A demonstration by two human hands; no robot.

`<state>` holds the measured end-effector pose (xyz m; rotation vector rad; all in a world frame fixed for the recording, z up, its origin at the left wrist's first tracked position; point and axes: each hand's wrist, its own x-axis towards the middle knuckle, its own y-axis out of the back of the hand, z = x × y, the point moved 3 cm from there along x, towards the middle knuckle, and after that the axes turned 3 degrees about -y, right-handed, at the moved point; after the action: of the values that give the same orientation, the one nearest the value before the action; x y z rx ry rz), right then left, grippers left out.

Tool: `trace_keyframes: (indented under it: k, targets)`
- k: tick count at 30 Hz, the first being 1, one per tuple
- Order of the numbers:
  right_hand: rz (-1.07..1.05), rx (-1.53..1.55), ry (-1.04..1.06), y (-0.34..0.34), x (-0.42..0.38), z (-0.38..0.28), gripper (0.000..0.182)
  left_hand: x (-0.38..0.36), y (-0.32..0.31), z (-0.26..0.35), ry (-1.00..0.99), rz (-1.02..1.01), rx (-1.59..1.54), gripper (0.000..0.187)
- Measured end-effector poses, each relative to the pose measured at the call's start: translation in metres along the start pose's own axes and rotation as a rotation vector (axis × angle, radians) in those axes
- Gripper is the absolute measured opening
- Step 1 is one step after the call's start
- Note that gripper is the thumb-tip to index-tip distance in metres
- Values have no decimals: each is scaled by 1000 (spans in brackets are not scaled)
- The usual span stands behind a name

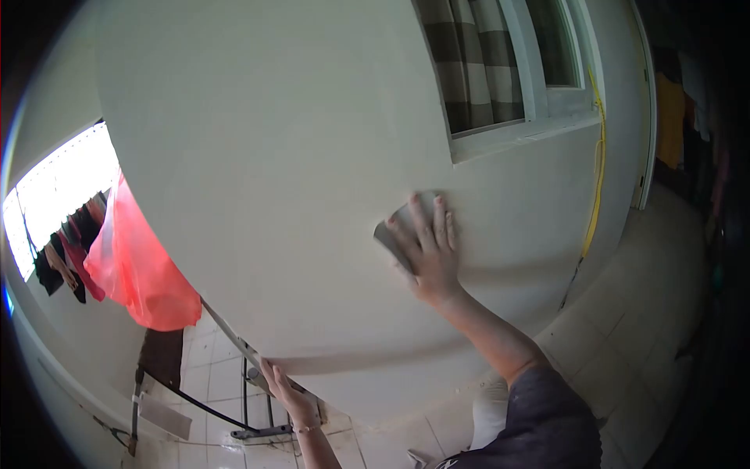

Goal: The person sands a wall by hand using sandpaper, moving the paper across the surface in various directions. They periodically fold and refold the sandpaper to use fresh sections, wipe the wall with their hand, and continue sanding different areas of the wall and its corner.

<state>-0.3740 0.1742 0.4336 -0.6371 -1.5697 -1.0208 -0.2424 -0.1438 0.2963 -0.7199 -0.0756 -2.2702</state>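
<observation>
Flat against the pale wall (273, 195), my right hand (428, 254) presses a grey sheet of sandpaper (393, 237) below the window corner. Its fingers look dusty and spread over the sheet, whose curled left edge sticks out past them. My left hand (287, 397) is lower down at the wall's left edge, its fingers stretched out along the corner. A bracelet circles that wrist. Part of the left palm is hidden, and I see nothing held in it.
A window (484, 70) with a striped curtain is at upper right, with a yellow cord (598, 180) hanging beside it. A red plastic bag (144, 266) hangs left of the corner, near hung clothes (74, 250). A black metal frame (262, 431) stands on the tiled floor (211, 352).
</observation>
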Motion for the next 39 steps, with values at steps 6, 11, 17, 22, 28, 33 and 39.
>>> trace_keyframes:
  k: [6, 11, 17, 22, 28, 33, 39]
  targets:
    - [-85, -136, 121, -15, -87, 77, 58, -8, -23, 37, -448, -196, 920, 79]
    - [513, 202, -659, 29, -28, 172, 65, 27, -29, 36, -603, -278, 1217, 85]
    - [461, 49, -683, 15, -8, 128, 61, 33, -114, 68, -866, 126, 1153, 79]
    - [-82, -32, 40, -16, -88, 67, 76, 20, -199, 110, -941, 227, 1105, 75]
    - [-344, -45, 38, -12, -196, 227, 85, 6, -240, 118, -1113, 236, 1072, 71]
    - [557, 270, -754, 24, -137, 304, 65, 2, -244, 121, -1142, 270, 1113, 69]
    - [442, 141, -706, 15, -90, 213, 59, 5, -242, 117, -1135, 236, 1072, 74]
